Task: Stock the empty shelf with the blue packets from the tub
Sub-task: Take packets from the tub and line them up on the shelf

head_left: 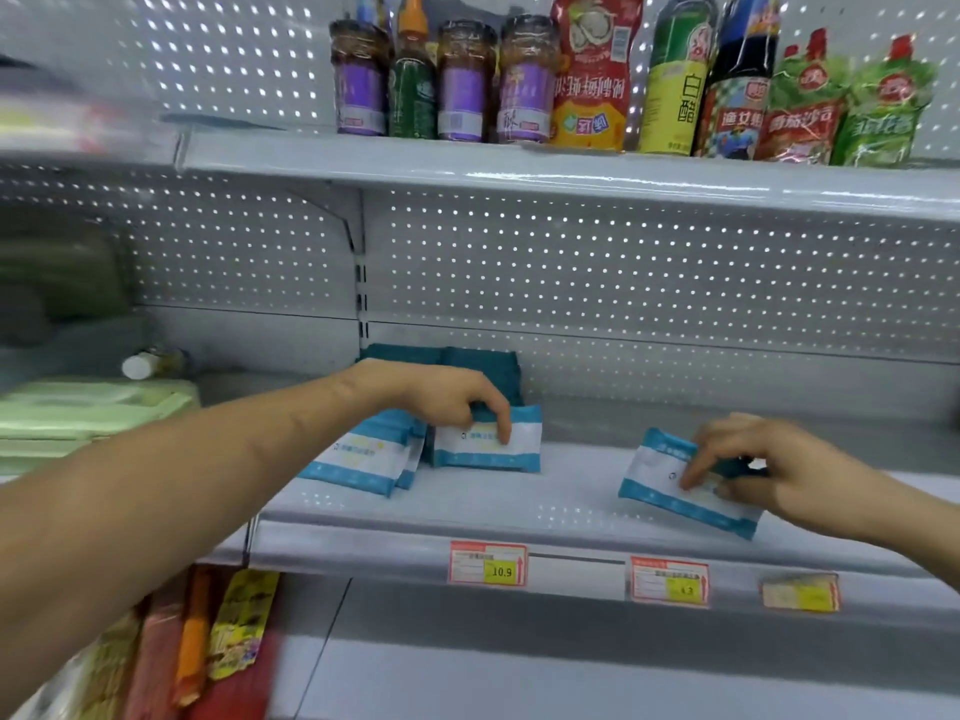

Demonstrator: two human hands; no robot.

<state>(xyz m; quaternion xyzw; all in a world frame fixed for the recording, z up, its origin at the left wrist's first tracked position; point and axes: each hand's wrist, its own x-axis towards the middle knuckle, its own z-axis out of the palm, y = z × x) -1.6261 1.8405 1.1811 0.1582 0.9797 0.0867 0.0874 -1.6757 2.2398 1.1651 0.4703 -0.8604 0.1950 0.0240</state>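
Note:
Several blue-and-white packets stand on the grey middle shelf [561, 506]. My left hand [457, 402] grips the top of an upright packet [488, 444], fingers curled over its upper edge. To its left, leaning packets [363, 457] rest against each other. Behind them, darker teal packets [483, 363] stand at the shelf's back. My right hand [769, 465] pinches a tilted blue packet [670, 485] near the shelf's front edge, forefinger pressed on its face. The tub is out of view.
The shelf above carries jars [462, 80], bottles [675, 75] and sauce pouches [800, 101]. Price tags [488, 563] hang on the shelf's front rail. Green trays [88, 407] lie at the left, coloured packs [228, 626] below. The shelf stretch between my hands holds nothing.

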